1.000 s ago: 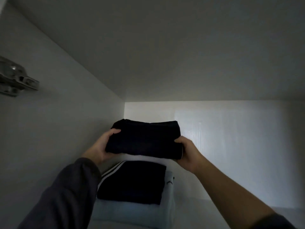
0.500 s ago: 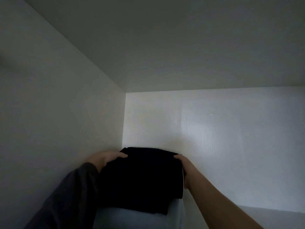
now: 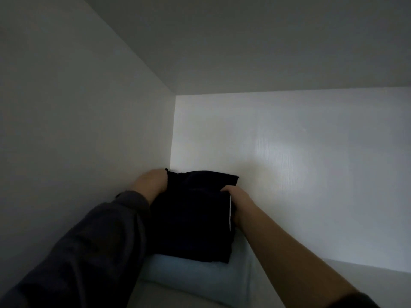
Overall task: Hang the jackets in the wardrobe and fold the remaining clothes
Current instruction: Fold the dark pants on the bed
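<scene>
The folded dark garment (image 3: 193, 214) you are handling now lies on top of a folded pale blue garment (image 3: 195, 276), in the back left corner of the wardrobe shelf (image 3: 360, 283). Its far edge sits close against the back panel (image 3: 289, 152), though you cannot tell whether it touches. Its near edge stops short of the pale blue piece's front, leaving a strip of blue showing. On the left there is little room. Your left hand (image 3: 151, 183) is wedged between the garment's left edge and the side wall (image 3: 77, 141), and its fingertips vanish behind the cloth, so you cannot tell whether it grips or only steadies. Your right hand (image 3: 238, 201) has its fingers curled over the right edge, holding the cloth, with a thin white line (image 3: 230, 214) showing just beside them. To the right of the stack the shelf runs on, and there is plenty of height up to the top panel (image 3: 244, 41). A second ago you held the garment in the air above the stack, and a dark piece with white stripes showed beneath it. That piece is now covered, and the hinge on the side wall has left the view. Half a second ago the garment was already down, and since then it has gone deeper toward the back panel. Its long axis runs front to back, pointing away from you, with the short edges facing you and the back panel. Your dark left sleeve (image 3: 89, 252) lies along the side wall.
</scene>
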Demonstrator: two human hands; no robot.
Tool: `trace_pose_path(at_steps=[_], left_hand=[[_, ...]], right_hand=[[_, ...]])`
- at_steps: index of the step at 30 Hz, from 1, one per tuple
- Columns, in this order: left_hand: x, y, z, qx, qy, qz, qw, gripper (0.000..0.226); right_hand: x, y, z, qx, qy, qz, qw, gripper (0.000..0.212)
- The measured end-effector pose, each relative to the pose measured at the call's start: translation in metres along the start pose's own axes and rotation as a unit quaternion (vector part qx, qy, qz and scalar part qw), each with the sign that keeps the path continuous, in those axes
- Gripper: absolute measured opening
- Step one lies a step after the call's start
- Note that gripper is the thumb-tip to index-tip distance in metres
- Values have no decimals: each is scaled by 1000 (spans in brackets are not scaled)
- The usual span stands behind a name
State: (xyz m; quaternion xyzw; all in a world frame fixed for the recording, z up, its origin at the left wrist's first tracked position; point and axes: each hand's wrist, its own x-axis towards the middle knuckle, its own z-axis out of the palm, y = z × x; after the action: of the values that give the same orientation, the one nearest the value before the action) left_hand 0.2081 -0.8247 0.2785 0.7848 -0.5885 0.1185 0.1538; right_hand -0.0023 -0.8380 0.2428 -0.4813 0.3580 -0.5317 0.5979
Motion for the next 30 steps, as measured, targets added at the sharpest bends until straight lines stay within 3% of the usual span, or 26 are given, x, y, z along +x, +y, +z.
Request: trace_pose_path(at_steps=[4,6,8,10,11,13,14,16,17,18,20,23,25,27,30], left_hand=[[-11,10,2,38,155,60,985,39],[-12,17,-6,-26,187,116,975,48],[-14,23,0,-103,67,160,979,58],[-17,25,22,-70,-62,138,986,65],[-17,24,30,-38,-84,122,988,67],[-18,23,30,-15,-79,115,990,66],[-20,24,25,-17,-72,118,990,64],[-19,22,18,-20,-66,121,990,58],[-17,20,18,-17,-70,116,991,56],[-16,17,20,-9,-75,110,991,55],[-14,13,24,24,-75,92,993,57],[-12,12,24,86,1,74,993,59],[-11,12,23,82,20,89,992,56],[-10,10,25,50,-30,104,993,55],[-9,5,27,92,-27,90,991,57]], right_hand=[[3,9,-4,-10,11,6,1000,18],[0,7,-5,-6,2,-1,1000,21],[-1,6,-4,-6,12,-2,1000,22],[0,2,0,-32,34,-21,999,13],[1,-1,3,-59,39,-57,996,13],[3,-10,5,-174,45,-159,971,55],[1,-14,7,-245,36,-226,942,66],[-2,-17,8,-389,-57,-302,868,61],[3,-12,4,-483,-116,-280,821,57],[2,-11,1,-541,-161,-200,801,56],[10,-9,-6,-639,-157,-103,746,64],[-5,-22,-2,-702,-132,-112,691,63],[-11,-26,7,-671,-136,-126,718,79],[-16,-23,13,-646,-182,-87,736,81],[-14,-15,8,-711,-130,-27,691,83]])
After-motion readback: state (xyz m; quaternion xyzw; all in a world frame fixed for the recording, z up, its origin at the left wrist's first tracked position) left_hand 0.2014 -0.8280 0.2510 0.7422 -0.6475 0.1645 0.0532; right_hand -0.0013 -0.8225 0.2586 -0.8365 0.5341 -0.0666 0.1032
